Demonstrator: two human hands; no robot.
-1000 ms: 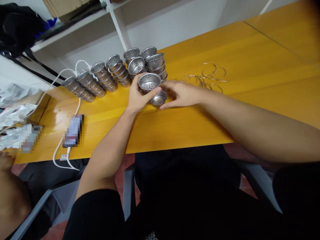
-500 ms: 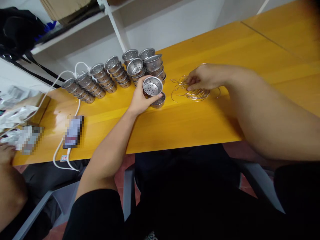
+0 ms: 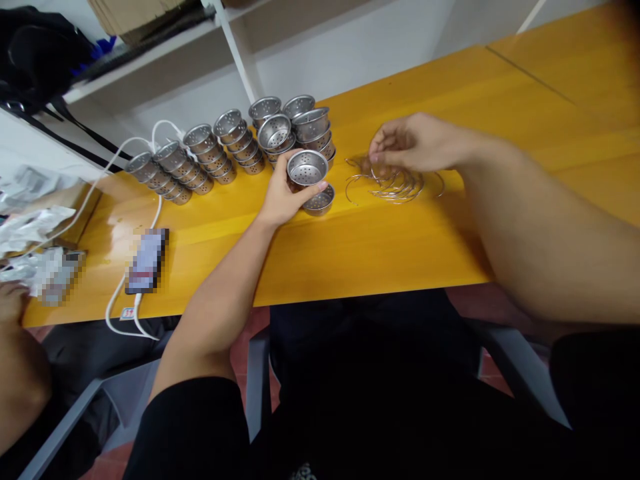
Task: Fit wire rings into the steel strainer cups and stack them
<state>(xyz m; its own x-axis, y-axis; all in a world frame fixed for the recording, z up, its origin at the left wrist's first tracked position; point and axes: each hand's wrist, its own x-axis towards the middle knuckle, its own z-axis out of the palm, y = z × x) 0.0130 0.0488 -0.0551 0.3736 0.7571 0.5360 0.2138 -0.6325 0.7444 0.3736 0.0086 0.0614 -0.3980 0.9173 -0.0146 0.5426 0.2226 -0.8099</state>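
Observation:
My left hand is closed around a perforated metal cup, whose open top tilts toward me. Just below it, a second perforated cup shows, partly covered by my thumb and the held cup. To the right, a loose heap of thin wire rings lies on the table. My right hand is over the heap's far side with its fingers curled and thumb and fingertips close together. Whatever is between those fingertips is too thin to make out.
Several stacks of perforated cups line the table's back left. A phone with a white cable lies to the left. Further left are plastic bags and another person's hand. A shelf stands behind the table.
My right hand has lifted slightly from the wire rings, uncovering more of the heap. My left hand keeps its hold on the cup in nearly the same place.

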